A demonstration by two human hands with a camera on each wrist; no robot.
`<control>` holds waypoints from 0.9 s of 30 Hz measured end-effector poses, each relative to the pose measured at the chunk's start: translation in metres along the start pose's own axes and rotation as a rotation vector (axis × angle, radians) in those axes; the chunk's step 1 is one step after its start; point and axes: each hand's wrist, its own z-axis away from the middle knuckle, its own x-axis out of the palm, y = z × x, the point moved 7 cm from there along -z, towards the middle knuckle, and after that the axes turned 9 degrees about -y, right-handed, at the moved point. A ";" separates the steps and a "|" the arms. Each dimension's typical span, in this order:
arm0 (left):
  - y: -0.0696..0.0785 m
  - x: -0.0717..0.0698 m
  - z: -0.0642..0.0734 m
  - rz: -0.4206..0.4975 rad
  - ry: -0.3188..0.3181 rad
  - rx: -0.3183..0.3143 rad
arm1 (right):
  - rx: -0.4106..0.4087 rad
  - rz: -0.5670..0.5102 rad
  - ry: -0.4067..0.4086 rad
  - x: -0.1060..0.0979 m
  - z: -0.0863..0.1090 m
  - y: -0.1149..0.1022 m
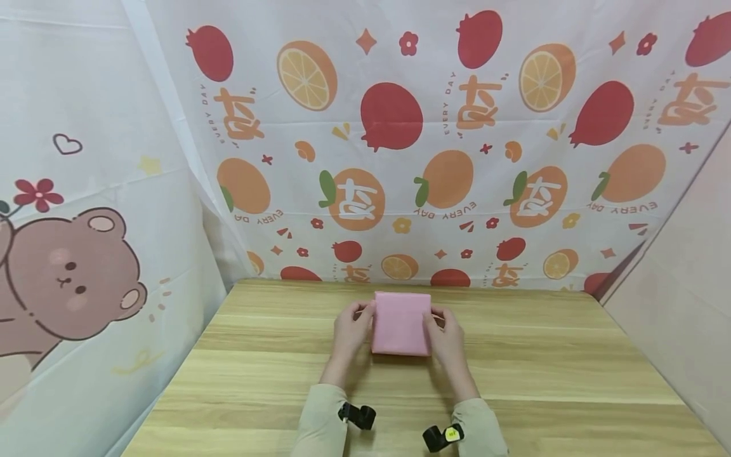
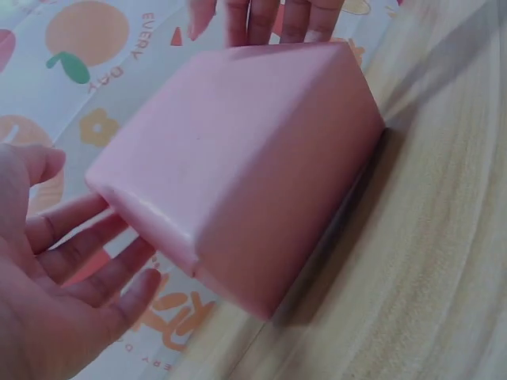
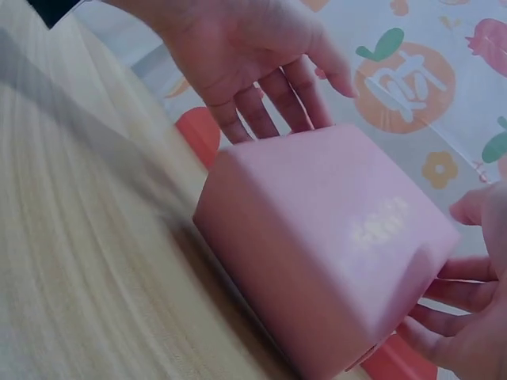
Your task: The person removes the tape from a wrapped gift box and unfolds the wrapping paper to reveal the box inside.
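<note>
A pink box [image 1: 402, 324] sits on the wooden table between the two hands, its plain top face turned up. On its left side, the left hand [image 1: 349, 329] touches it with extended fingers; in the left wrist view the fingertips [image 2: 119, 226] reach its side while the thumb stands off. The right hand [image 1: 448, 336] flanks the opposite side, fingers [image 3: 451, 297] stretched along the box wall and thumb away from the surface in the right wrist view. Faint pale marks show on the top face there. The box's underside is hidden.
The wooden table [image 1: 257, 374] runs back to a fruit-print curtain [image 1: 320, 139]. At the left hangs a bear-print cloth [image 1: 68, 279], at the right a pale panel [image 1: 679, 304]. Small black cameras [image 1: 358, 416] are strapped to both sleeved wrists.
</note>
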 end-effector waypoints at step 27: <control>-0.008 -0.003 -0.002 0.183 0.096 0.027 | 0.009 -0.229 0.077 -0.013 -0.004 0.010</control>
